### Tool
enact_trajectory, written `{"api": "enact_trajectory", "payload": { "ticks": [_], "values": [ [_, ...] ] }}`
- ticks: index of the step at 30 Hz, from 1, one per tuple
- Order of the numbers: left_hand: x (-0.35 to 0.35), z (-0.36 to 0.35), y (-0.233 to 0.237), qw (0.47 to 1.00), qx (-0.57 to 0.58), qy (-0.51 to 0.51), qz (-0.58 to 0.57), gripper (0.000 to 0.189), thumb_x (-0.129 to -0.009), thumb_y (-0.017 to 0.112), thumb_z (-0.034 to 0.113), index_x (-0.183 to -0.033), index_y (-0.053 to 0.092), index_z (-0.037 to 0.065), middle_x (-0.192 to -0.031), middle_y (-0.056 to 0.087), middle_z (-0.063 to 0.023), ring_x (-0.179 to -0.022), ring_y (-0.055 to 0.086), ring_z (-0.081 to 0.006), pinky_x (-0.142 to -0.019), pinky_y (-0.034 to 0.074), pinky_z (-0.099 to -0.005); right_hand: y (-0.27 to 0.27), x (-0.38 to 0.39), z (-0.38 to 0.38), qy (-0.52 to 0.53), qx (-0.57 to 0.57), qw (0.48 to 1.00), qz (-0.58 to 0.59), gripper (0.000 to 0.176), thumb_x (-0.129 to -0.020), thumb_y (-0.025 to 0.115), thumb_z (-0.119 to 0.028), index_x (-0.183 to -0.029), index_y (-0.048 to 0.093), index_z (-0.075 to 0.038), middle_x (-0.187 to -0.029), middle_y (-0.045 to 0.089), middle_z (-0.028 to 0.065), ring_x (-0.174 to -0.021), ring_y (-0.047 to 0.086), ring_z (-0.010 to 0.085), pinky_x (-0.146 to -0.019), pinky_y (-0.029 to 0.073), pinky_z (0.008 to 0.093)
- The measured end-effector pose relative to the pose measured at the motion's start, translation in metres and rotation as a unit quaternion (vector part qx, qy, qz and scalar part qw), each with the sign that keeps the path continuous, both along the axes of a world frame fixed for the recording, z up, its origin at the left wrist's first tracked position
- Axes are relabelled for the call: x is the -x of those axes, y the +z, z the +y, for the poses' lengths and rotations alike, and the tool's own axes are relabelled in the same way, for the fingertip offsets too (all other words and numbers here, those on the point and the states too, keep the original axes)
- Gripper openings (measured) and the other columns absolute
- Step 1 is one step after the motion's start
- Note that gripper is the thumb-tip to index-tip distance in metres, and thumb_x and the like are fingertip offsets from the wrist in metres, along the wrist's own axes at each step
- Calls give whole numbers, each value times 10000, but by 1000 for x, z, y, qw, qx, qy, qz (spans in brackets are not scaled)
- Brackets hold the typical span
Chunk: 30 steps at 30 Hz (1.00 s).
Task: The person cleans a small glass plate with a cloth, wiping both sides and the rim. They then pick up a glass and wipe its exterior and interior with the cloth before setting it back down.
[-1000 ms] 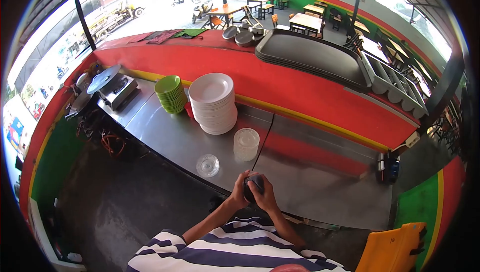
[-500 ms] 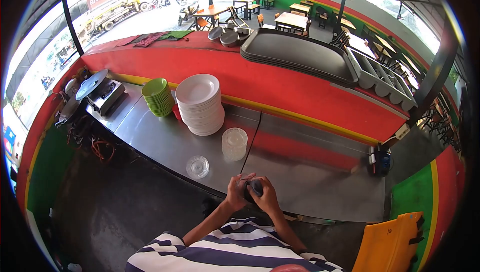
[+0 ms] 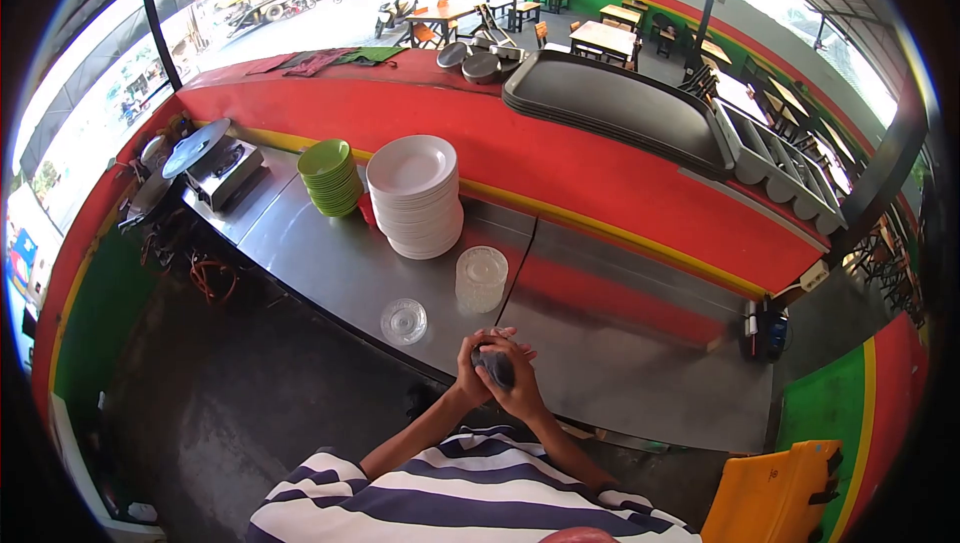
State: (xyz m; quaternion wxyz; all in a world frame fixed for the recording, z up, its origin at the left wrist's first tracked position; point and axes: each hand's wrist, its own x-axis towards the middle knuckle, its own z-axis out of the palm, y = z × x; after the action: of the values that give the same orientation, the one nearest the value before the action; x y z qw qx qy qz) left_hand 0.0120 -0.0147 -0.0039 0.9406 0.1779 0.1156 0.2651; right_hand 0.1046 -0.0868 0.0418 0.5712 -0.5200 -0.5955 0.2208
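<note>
Both my hands meet above the front edge of the metal counter (image 3: 620, 373). A dark grey cloth-like item (image 3: 497, 367) is bunched between them. My left hand (image 3: 470, 361) has its fingers curled round the left side of it. My right hand (image 3: 519, 375) presses on it from the right, some fingertips showing beyond. A single clear glass dish (image 3: 404, 322) lies on the counter, left of and beyond my hands. Just past my hands stands a stack of clear glass dishes (image 3: 481, 278).
White plates (image 3: 414, 193) and green bowls (image 3: 330, 176) stand stacked at the back left, near a portable stove (image 3: 222, 175). Black trays (image 3: 620, 108) and a grey cutlery holder (image 3: 775, 163) rest on the red ledge (image 3: 600, 183). An orange chair (image 3: 770, 493) is at the lower right.
The view has shifted slightly, so the counter items appear a little further right. My hands have closed more tightly together round the dark item, fingers overlapping.
</note>
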Motion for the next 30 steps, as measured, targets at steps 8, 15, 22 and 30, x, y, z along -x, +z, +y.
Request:
{"api": "enact_trajectory", "payload": {
  "ticks": [8, 15, 22, 30],
  "values": [
    [14, 0, -15, 998, 57, 4, 15, 699, -866, 464, 551, -1407, 470, 108, -1342, 558, -167, -1264, 534, -334, -1090, 393, -473, -23, -10, 9, -39, -5, 993, -112, 473, -692, 720, 59, -1135, 629, -81, -1351, 555, 93, -1386, 420, 349, -1131, 369, 463],
    [25, 9, 18, 994, 13, 55, 89, 723, -841, 473, 554, -1426, 448, 130, -1353, 540, -179, -1277, 513, -338, -1097, 378, -498, -19, -18, 3, 0, -9, 997, -80, 394, -745, 731, 47, -1113, 639, -62, -1260, 625, 135, -1270, 548, 344, -1089, 408, 429],
    [24, 30, 15, 995, 14, 95, 11, 767, -850, 501, 638, -1460, 395, 185, -1305, 518, -216, -1298, 469, -398, -1111, 351, -557, -44, -22, -22, -136, 77, 964, 215, 364, -886, 744, -181, -1175, 606, -7, -1196, 622, 99, -1080, 599, 185, -977, 455, 342],
    [42, 73, 28, 986, 108, 130, 12, 586, -842, 522, 708, -1140, 534, 203, -973, 584, -123, -1001, 588, -308, -976, 453, -523, -62, -7, -2, -258, -8, 868, 425, 574, -893, 751, -341, -1288, 511, 0, -1212, 590, 88, -1107, 575, 193, -982, 432, 321]
  ]
}}
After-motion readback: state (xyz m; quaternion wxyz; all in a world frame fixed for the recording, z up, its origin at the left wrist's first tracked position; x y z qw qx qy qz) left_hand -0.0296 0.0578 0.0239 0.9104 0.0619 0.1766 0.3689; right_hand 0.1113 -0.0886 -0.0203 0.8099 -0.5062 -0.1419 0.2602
